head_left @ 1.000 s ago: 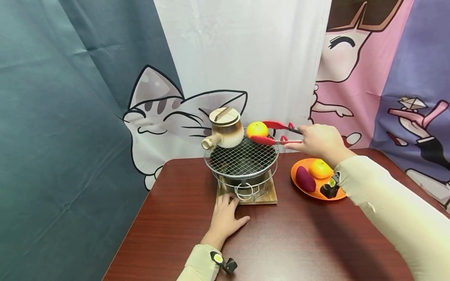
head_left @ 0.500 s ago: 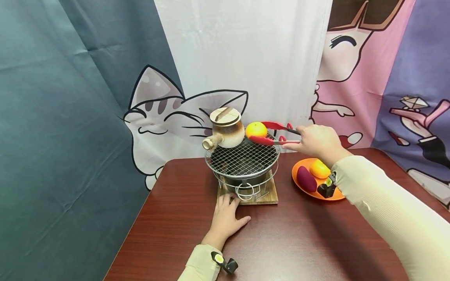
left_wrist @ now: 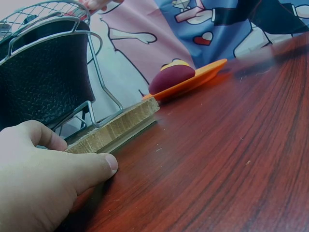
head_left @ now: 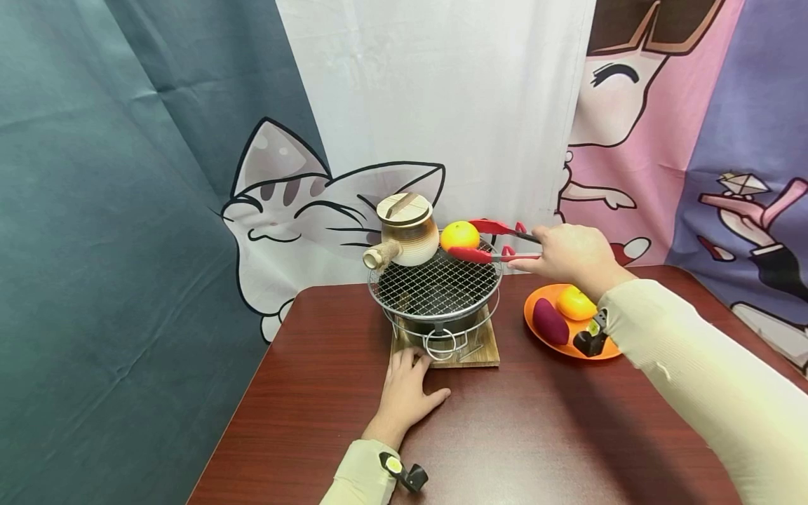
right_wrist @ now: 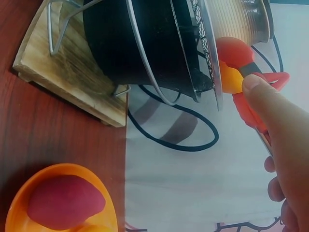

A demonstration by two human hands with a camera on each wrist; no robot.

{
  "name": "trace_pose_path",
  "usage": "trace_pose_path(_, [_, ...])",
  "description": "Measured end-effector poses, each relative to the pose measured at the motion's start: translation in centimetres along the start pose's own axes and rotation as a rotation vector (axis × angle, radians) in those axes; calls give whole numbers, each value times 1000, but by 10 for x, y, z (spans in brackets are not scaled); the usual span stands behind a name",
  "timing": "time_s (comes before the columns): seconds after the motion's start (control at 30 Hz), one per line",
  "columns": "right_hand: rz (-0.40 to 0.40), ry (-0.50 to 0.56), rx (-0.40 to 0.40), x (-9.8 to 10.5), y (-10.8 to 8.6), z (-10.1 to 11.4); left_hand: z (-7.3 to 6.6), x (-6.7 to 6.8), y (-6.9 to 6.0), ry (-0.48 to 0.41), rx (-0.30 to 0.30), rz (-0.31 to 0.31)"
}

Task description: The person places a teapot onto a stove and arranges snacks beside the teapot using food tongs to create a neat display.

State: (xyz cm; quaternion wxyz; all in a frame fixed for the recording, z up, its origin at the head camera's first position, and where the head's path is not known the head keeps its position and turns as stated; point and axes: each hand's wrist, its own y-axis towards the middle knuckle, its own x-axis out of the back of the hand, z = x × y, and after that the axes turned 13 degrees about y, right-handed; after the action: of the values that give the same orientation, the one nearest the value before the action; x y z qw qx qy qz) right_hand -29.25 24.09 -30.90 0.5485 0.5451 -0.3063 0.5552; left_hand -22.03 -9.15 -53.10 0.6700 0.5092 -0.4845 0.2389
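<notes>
In the head view my right hand (head_left: 577,256) grips red-tipped tongs (head_left: 473,254). An orange (head_left: 459,237) sits between the tong tips, at the right rear of the round wire grill rack (head_left: 435,284), beside the lidded clay pot (head_left: 410,242). In the right wrist view the orange (right_wrist: 231,78) is up against the rack, partly hidden by the tongs. My left hand (head_left: 404,393) rests at the front left corner of the wooden board (head_left: 476,351) under the grill. The left wrist view shows the thumb and a finger (left_wrist: 46,137) touching that board's edge.
An orange plate (head_left: 533,330) stands on the table right of the grill, bearing a purple sweet potato (head_left: 550,322) and another orange (head_left: 575,304). The pot's handle (head_left: 379,256) points toward the front left. A printed curtain (head_left: 505,105) hangs behind the table.
The orange and the tong tips have shifted slightly left, then dropped a little toward the rack. My left hand has stayed at the board's corner.
</notes>
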Motion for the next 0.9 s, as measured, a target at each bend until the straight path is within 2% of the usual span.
trace_pose_path(0.27, [-4, 1, 2, 5, -2, 0, 2, 0, 1, -11, 13, 32])
trace_pose_path(0.53, [34, 13, -37, 3, -3, 2, 2, -2, 0, -11, -6, -32])
trace_pose_path(0.73, [16, 38, -36, 10, -10, -2, 0, -1, 0, -15, 0, -18])
trace_pose_path(0.9, [-18, 61, -46, 18, -20, -13, 0, -1, -1, -6, -1, -19])
